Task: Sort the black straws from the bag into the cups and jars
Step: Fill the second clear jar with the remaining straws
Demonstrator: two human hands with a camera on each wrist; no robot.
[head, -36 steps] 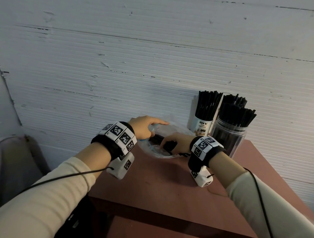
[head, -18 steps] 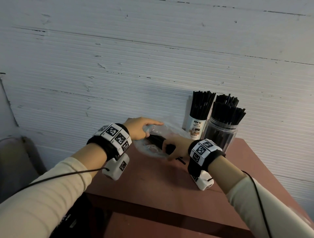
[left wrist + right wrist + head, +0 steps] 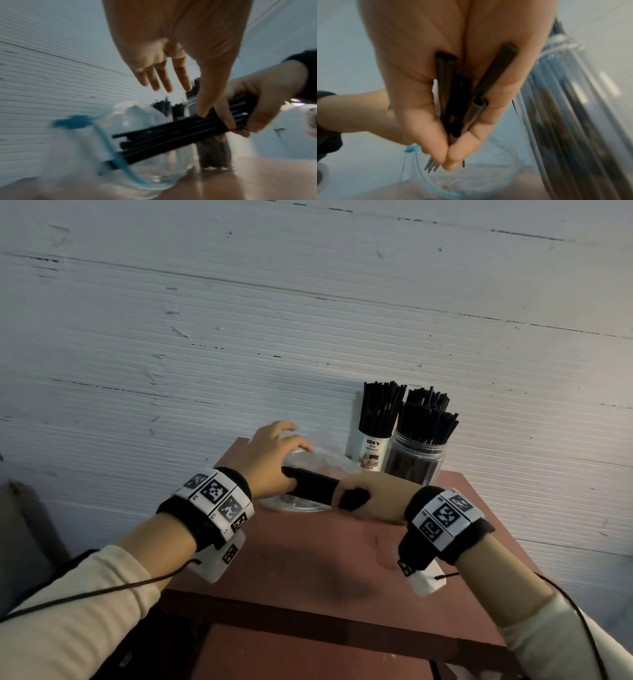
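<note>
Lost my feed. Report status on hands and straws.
Right hand grips straw bundle, half out of bag. Left hand open, fingers straight over bag. Jar already packed full.

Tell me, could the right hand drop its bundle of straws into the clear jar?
Probably yes: the right hand grips the straw bundle just before the clear jar, though it already looks packed.

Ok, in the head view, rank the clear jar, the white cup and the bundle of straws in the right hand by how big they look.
1. Clear jar, widest body.
2. White cup, narrower.
Bundle of straws in the right hand: unranked; partly hidden by both hands and nearer the camera, so unsure.
</note>
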